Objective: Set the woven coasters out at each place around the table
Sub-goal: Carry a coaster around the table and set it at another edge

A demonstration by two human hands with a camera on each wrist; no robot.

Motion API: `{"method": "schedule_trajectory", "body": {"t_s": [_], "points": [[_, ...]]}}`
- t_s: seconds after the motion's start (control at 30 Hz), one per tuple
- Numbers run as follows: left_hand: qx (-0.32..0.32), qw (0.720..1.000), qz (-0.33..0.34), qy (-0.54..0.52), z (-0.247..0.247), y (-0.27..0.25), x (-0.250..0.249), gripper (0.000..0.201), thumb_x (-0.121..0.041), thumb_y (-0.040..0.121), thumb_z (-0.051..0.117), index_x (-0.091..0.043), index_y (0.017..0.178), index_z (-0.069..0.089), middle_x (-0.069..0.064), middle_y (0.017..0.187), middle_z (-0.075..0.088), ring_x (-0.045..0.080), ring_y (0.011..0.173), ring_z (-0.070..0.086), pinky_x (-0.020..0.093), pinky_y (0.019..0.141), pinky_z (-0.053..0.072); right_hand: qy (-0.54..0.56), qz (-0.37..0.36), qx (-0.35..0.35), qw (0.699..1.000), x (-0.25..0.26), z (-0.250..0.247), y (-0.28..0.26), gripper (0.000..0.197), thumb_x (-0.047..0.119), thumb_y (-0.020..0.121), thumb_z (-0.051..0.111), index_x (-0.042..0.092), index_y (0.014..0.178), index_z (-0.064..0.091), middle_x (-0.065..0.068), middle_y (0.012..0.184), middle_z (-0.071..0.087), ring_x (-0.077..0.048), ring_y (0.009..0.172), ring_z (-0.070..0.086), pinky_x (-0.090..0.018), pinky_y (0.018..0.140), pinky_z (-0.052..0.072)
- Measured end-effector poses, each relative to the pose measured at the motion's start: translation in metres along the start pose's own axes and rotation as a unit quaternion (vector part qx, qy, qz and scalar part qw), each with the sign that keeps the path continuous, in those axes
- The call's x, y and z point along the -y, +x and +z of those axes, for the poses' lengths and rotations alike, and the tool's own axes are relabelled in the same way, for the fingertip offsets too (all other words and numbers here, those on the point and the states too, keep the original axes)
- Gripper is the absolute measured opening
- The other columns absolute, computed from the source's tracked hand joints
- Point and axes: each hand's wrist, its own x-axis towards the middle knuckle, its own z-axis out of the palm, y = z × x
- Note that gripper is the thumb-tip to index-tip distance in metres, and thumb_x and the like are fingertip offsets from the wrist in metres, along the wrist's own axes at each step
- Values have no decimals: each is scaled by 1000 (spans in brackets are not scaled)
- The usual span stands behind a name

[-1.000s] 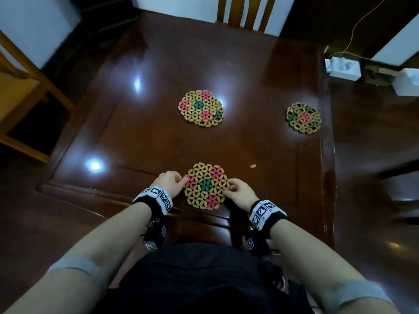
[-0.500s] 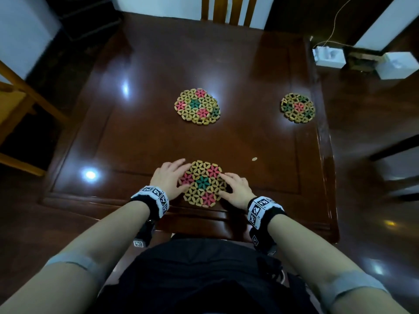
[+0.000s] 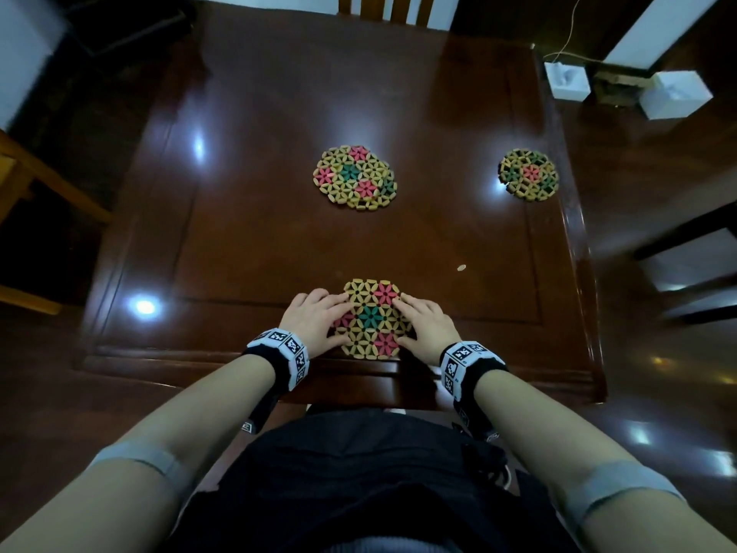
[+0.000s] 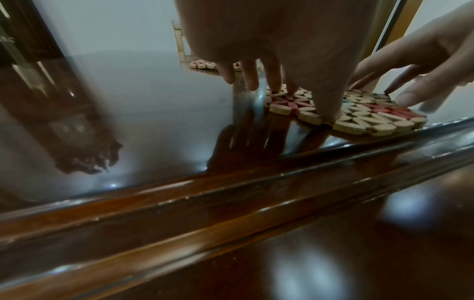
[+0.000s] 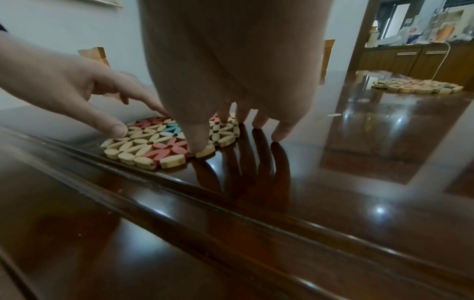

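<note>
While the near coaster (image 3: 375, 318) lies flat by the table (image 3: 247, 241) edge, I press my left hand (image 3: 313, 327) and right hand (image 3: 428, 327) on it, fingers straight.

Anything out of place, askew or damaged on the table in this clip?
One oddity: a small pale fleck lies loose on the table just beyond the near coaster, possibly a stray coaster piece. The middle coaster sits mid-table rather than at an edge. Both hands, left hand and right hand, rest flat on the near coaster.
</note>
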Motion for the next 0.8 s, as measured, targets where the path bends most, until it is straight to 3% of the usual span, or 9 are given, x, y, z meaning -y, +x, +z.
{"method": "schedule_trajectory", "body": {"t_s": [0.8], "points": [[4,1000,-5,-10,-1,-2,5,67,-54,85,52,-33,145,28,-10,154,30,20,138,29,39,107,29,-37,21,29,999,12,5,-5,70,40,95,47,37,151,5,14,162,2,-20,148,7,-46,116,22]]}}
